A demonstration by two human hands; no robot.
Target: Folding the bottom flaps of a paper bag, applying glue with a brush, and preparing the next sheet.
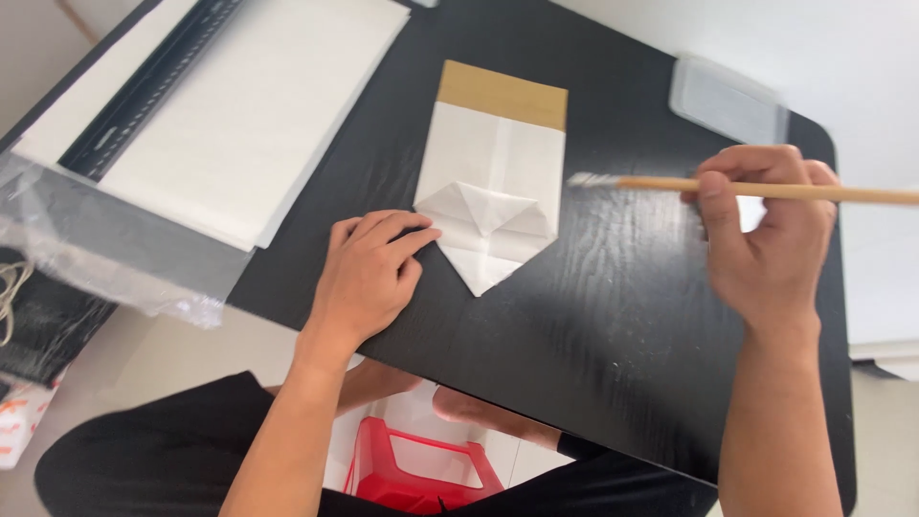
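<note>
While the fingers (397, 230) of the left hand (369, 278) lay flat and spread, gripping nothing, their tips pressed on the left corner of the folded paper bag (493, 191), apparently to pin it to the desk (593, 335) so that it could not slide. The bag's white, pointed folded end lay just to the right of those fingertips, and its brown strip faced away from the person. Well apart to the right, the right hand (766, 239) was closed around the wooden handle of a brush (766, 190), pinched between thumb and fingers, with the pale bristles pointing left and hovering just beside the bag's right edge, not touching it as far as could be seen. Beyond that hand sat a shallow clear tray (728, 96) at the desk's far corner. Left of the pressing hand lay a stack of white sheets (249, 115) and crumpled clear plastic wrap (115, 249). Below the desk edge, near the person's legs, stood a red stool (412, 474).
</note>
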